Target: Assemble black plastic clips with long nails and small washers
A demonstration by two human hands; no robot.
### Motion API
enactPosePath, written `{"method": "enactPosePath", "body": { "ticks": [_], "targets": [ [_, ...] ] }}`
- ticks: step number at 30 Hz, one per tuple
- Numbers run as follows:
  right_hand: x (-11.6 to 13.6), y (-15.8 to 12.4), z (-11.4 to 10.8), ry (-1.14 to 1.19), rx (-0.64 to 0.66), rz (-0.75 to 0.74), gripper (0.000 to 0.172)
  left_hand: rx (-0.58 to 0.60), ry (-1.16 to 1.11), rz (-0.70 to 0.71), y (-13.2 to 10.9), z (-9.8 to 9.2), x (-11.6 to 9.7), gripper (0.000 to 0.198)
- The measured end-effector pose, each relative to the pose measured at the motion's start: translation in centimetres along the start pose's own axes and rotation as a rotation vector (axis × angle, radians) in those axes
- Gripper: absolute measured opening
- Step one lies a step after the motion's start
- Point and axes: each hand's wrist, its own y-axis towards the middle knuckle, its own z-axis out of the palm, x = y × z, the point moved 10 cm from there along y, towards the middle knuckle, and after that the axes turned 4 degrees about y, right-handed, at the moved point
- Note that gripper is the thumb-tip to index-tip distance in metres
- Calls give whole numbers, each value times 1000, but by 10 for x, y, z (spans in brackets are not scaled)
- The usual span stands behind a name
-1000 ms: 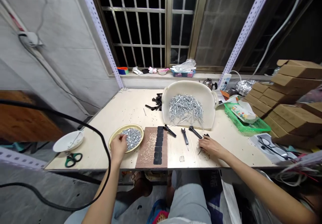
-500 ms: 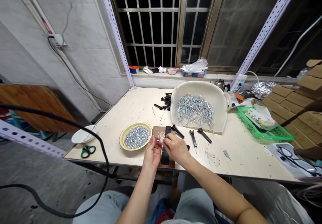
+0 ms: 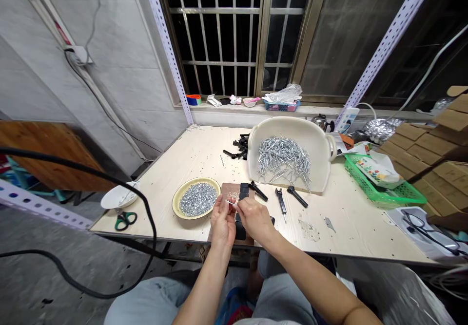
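My left hand and my right hand meet over a brown board at the table's front edge. Between their pinched fingertips is a thin silvery screw, lying roughly level; its right end is hidden by my right fingers. Black pads lie on the board, partly covered by my hands. Left of my left hand stands a yellow bowl full of small shiny metal pieces, too small to name. Behind my right hand, a cream plastic basin lies tilted towards me, with a heap of long screws in it.
Several black clamp-like parts lie right of the board, and more are piled beside the basin. Green-handled scissors and a white dish sit at the left edge. A green basket stands right. A black cable loops across the left foreground.
My hands stay together at the screw, with my fingers shifting slightly around it. The view has moved a little; the things on the table keep their places.
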Motion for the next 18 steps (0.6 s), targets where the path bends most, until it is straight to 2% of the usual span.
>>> {"method": "enactPosePath", "body": {
  "ticks": [6,9,13,18],
  "targets": [
    [-9,0,-1,303,-14,31,14,28,88,60,-5,6,-8,47],
    [-16,0,4,399,37,55,19,53,159,83,-5,9,-11,52],
    [-19,-7,1,472,91,30,18,19,191,130,-4,5,-18,50],
    [-17,-22,-8,446,42,-79,15,9,216,135,-4,1,-14,47]
  ]
}}
